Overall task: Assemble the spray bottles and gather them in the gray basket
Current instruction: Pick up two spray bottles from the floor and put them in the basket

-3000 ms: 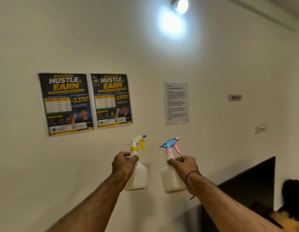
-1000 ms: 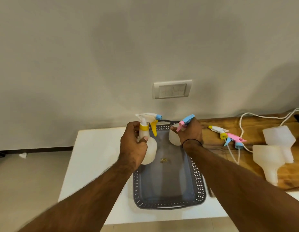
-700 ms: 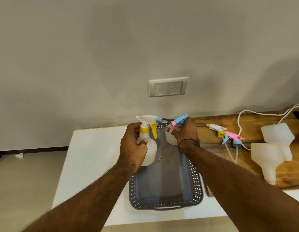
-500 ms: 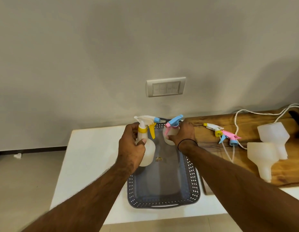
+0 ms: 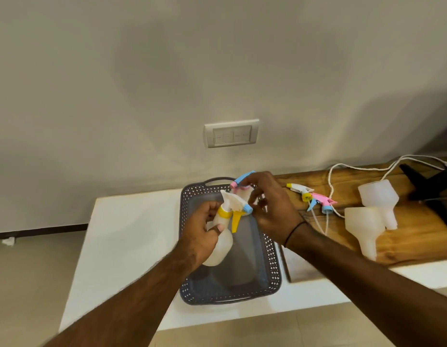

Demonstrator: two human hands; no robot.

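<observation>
Gray basket sits on the white tabletop, its right rim beside the wooden board. Over it, the left hand grips the yellow-collared spray bottle, tilted right. The right hand reaches to the far end, fingers curled about the pink-and-blue spray bottle. Two loose bottles and spray heads lie on the board

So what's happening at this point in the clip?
A person is putting two assembled spray bottles into the gray basket. The left hand grips the yellow-collared bottle over the basket; the right hand sets the pink-and-blue-topped bottle at the far end. Two loose spray heads and two empty bottles wait on the wooden board.
</observation>
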